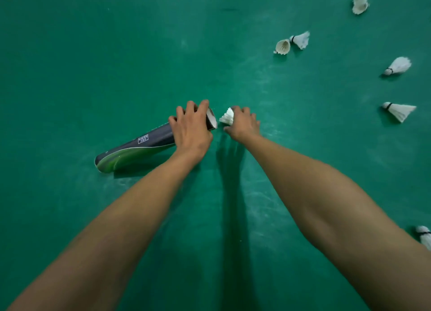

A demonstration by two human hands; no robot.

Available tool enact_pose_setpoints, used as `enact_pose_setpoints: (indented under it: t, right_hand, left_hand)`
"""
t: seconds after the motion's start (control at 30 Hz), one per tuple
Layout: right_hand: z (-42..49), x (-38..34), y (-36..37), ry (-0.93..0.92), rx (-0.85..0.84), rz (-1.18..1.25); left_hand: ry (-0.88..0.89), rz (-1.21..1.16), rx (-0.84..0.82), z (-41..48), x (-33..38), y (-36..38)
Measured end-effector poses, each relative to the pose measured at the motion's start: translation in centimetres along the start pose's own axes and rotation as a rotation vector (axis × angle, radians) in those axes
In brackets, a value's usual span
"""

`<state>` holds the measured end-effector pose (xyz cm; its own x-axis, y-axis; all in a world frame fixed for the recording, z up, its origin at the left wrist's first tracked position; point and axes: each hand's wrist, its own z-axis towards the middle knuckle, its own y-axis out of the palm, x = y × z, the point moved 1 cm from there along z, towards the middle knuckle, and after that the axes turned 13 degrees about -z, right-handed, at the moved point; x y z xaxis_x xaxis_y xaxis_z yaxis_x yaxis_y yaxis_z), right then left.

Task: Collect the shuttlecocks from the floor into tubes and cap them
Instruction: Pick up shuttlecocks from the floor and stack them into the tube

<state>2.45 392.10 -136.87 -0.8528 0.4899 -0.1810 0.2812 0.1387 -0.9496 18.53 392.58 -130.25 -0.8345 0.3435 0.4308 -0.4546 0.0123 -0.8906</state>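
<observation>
While L hand (pixel 191 133) grips 1 tube (pixel 140 145), axis lower-left to upper-right, mouth rightward, R hand (pixel 242 126) pinches 1 shuttlecock (pixel 227 117); abt 7 shuttlecocks (pixel 397 65) lie loose.

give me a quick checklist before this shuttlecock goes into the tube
1. left hand has a firm grip on the tube near its open end: ok
2. tube mouth is uncapped and turned toward the right hand: ok
3. right hand holds the shuttlecock just beside the mouth: ok
4. cork end leads in: cork is hidden by the fingers, cannot tell
5. room left inside the tube: cannot tell
6. cap is close by: none in view, not ok
</observation>
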Motion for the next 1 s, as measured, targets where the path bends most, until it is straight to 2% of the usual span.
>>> enact_pose_setpoints:
  t: [0.13,0.2,0.4,0.5,0.63,0.7,0.77,0.87,1.0]
  right_hand:
    - [2.1,-1.2,-0.3,-0.194,-0.050,-0.266]
    - [3.0,-1.8,0.3,-0.217,-0.054,-0.346]
    - [3.8,-1.2,1.4,-0.211,0.031,-0.294]
    - [3.7,-1.1,0.5,-0.118,0.209,0.086]
    - [1.2,-1.6,-6.1,0.057,0.548,0.696]
    - [-1.0,-1.6,-10.3,0.004,0.565,0.954]
    - [-3.5,-1.6,-14.2,-0.136,0.560,1.088]
    - [-6.9,-1.7,-18.0,-0.295,0.619,0.937]
    - [-9.9,0.1,-19.8,-0.329,0.687,0.649]
  left_hand:
    - [-0.047,-0.038,-0.027,1.3,-1.3,-0.6]
    - [-0.037,-0.054,-0.035,1.6,-1.8,-0.3]
    - [-0.026,-0.107,-0.032,2.7,-2.6,-1.8]
    - [-0.060,-0.134,-0.003,3.7,-3.0,-3.4]
    - [-0.097,-0.189,0.062,3.9,-3.0,-4.8]
    - [-0.105,-0.218,0.100,3.7,-2.3,-5.5]
    - [-0.099,-0.268,0.136,3.6,-0.8,-6.4]
    - [-0.060,-0.409,0.183,3.5,2.8,-7.9]
    - [0.062,-0.623,0.230,3.4,9.1,-9.5]
